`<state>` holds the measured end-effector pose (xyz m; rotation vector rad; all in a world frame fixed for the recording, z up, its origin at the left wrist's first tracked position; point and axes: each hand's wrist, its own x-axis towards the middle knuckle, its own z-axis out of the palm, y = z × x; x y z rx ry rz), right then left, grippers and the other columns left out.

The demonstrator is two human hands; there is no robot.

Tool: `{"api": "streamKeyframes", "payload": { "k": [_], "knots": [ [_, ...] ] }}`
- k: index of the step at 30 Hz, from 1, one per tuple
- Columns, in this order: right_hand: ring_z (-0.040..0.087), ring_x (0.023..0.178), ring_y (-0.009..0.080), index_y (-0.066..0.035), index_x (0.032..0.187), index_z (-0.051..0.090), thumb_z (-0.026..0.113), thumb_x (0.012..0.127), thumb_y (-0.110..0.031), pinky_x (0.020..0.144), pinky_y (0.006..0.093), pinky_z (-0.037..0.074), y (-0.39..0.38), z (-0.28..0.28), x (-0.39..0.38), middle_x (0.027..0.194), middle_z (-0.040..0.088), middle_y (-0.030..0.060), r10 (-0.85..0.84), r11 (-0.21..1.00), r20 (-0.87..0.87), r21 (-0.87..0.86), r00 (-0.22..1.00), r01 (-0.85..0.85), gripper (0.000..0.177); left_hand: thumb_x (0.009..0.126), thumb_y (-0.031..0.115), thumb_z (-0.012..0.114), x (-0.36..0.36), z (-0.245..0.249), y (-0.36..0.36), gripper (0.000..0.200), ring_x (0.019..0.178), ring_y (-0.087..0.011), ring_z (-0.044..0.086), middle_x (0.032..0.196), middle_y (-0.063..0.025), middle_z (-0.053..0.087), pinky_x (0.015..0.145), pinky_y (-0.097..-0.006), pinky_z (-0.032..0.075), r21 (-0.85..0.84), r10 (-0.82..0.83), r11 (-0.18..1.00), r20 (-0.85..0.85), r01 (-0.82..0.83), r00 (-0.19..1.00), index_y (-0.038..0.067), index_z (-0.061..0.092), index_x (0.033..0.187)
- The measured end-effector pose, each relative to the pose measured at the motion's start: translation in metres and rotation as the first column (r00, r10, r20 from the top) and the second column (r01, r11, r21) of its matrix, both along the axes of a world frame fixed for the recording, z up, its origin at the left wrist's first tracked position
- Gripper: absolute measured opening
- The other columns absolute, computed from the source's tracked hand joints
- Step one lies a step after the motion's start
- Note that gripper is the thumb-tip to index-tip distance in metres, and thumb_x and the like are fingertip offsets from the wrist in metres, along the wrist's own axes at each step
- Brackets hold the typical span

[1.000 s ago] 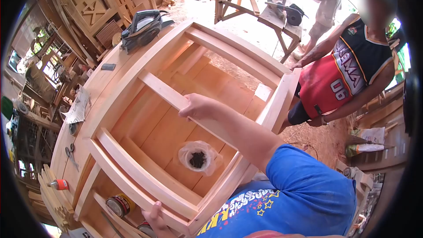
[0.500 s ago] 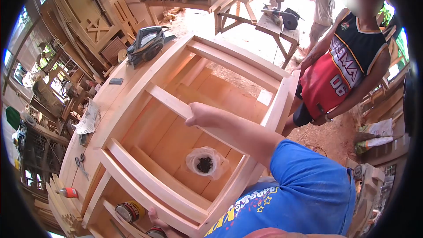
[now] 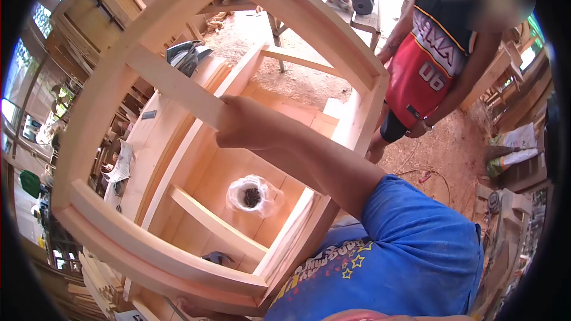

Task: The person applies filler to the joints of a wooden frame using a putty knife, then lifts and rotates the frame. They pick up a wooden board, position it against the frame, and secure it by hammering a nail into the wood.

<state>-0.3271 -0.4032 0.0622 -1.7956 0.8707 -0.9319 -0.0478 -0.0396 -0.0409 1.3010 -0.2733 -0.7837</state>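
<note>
A curved wooden frame is raised and tilted above a lower wooden body. My right hand is closed around its middle slat, with my forearm crossing over the opening. At the bottom edge, my left hand is mostly hidden under the frame's lower rail, its fingers wrapped against it. Beneath the raised frame is the wooden cabinet body with a crosspiece. Inside it stands a clear plastic bag holding dark bits too small to name. A hammer lies near the crosspiece.
A person in a red and black jersey stands at the right. A power tool and a dark block rest on the planked bench beyond the cabinet. Another power tool is on a far table. Stacked wood strips lie at lower left.
The wooden frame has come up off the cabinet body toward me, with my right hand still on its slat. The hammer and the cabinet's crosspiece have come into view below.
</note>
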Motion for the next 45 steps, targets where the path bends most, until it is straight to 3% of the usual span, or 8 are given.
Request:
{"api": "streamKeyframes", "payload": {
  "k": [8, 17, 22, 24, 30, 36, 41, 45],
  "knots": [
    [0.072, 0.084, 0.0257, 0.005, 0.131, 0.057, 0.077, 0.076, -0.014, 0.076, 0.0358, 0.056, 0.128, 0.051, -0.104, 0.095, 0.072, 0.019, 0.09, 0.996, 0.233, -0.012, 0.968, -0.089, 0.062, 0.079, 0.063, 0.071, -0.079, 0.067, 0.07, 0.102, 0.124, -0.0317, 0.054, 0.141, -0.0185, 0.051, 0.104, -0.0476, 0.047, 0.075, -0.066, 0.996, 0.23, 0.05, 0.971, -0.001, 0.038, 0.151],
    [0.07, 0.1, 0.0293, 0.004, 0.14, 0.05, 0.078, 0.08, -0.02, 0.088, 0.0414, 0.055, 0.245, 0.0, -0.192, 0.111, 0.07, 0.0219, 0.115, 0.989, 0.416, -0.136, 0.902, -0.063, 0.07, 0.078, 0.064, 0.073, -0.174, 0.132, 0.135, 0.104, 0.124, -0.0308, 0.054, 0.14, -0.0185, 0.051, 0.103, -0.0469, 0.047, 0.201, -0.212, 0.969, 0.371, 0.145, 0.904, -0.002, 0.038, 0.15],
    [0.066, 0.113, 0.0402, 0.0, 0.141, 0.05, 0.078, 0.081, -0.025, 0.098, 0.0465, 0.052, 0.297, -0.038, -0.207, 0.122, 0.065, 0.0267, -0.071, 0.995, 0.387, -0.041, 0.919, 0.094, 0.071, 0.078, 0.065, 0.074, -0.192, 0.155, 0.143, 0.105, 0.124, -0.0303, 0.055, 0.14, -0.0185, 0.051, 0.103, -0.0465, 0.047, 0.18, -0.298, 0.953, 0.387, 0.245, 0.873, -0.002, 0.038, 0.15],
    [0.068, 0.107, 0.0336, 0.001, 0.135, 0.053, 0.078, 0.083, -0.029, 0.095, 0.0449, 0.053, 0.311, -0.059, -0.206, 0.114, 0.068, 0.0214, -0.098, 0.989, 0.436, -0.058, 0.895, 0.136, 0.064, 0.078, 0.065, 0.074, -0.189, 0.163, 0.151, 0.105, 0.124, -0.0301, 0.055, 0.14, -0.0184, 0.052, 0.103, -0.0463, 0.047, 0.161, -0.327, 0.945, 0.404, 0.285, 0.854, -0.003, 0.038, 0.149],
    [0.064, 0.097, 0.0174, 0.002, 0.117, 0.059, 0.077, 0.087, -0.027, 0.087, 0.0376, 0.053, 0.372, -0.109, -0.203, 0.098, 0.066, 0.0089, -0.276, 0.928, 0.566, 0.369, 0.777, 0.061, 0.045, 0.077, 0.066, 0.075, -0.169, 0.174, 0.178, 0.106, 0.123, -0.0296, 0.055, 0.139, -0.0184, 0.052, 0.103, -0.0458, 0.048, 0.198, -0.432, 0.902, 0.438, 0.384, 0.788, -0.003, 0.038, 0.149],
    [0.065, 0.085, 0.0164, -0.001, 0.109, 0.062, 0.075, 0.09, -0.029, 0.075, 0.0358, 0.055, 0.417, -0.197, -0.19, 0.094, 0.066, 0.0073, -0.467, 0.847, 0.501, 0.49, 0.728, 0.206, 0.037, 0.077, 0.066, 0.076, -0.158, 0.185, 0.188, 0.107, 0.123, -0.029, 0.055, 0.139, -0.0184, 0.052, 0.102, -0.0453, 0.048, 0.283, -0.548, 0.836, 0.473, 0.471, 0.689, -0.004, 0.038, 0.148],
    [0.065, 0.075, 0.0152, -0.004, 0.106, 0.063, 0.075, 0.091, -0.034, 0.066, 0.0339, 0.054, 0.418, -0.231, -0.197, 0.083, 0.063, 0.0049, -0.579, 0.777, 0.629, 0.618, 0.519, 0.117, 0.035, 0.076, 0.067, 0.077, -0.176, 0.195, 0.162, 0.108, 0.123, -0.0285, 0.055, 0.139, -0.0184, 0.052, 0.102, -0.0449, 0.048, 0.43, -0.688, 0.726, 0.476, 0.537, 0.548, -0.005, 0.038, 0.148],
    [0.067, 0.071, 0.0176, -0.006, 0.106, 0.062, 0.076, 0.089, -0.041, 0.061, 0.0348, 0.055, 0.405, -0.276, -0.214, 0.081, 0.064, 0.0063, -0.822, 0.46, 0.42, 0.888, 0.384, 0.014, 0.041, 0.076, 0.068, 0.078, -0.227, 0.18, 0.105, 0.109, 0.123, -0.0281, 0.056, 0.138, -0.0184, 0.053, 0.102, -0.0446, 0.048, 0.629, -0.869, 0.496, 0.363, 0.599, 0.337, -0.005, 0.038, 0.147]
  ]
}}
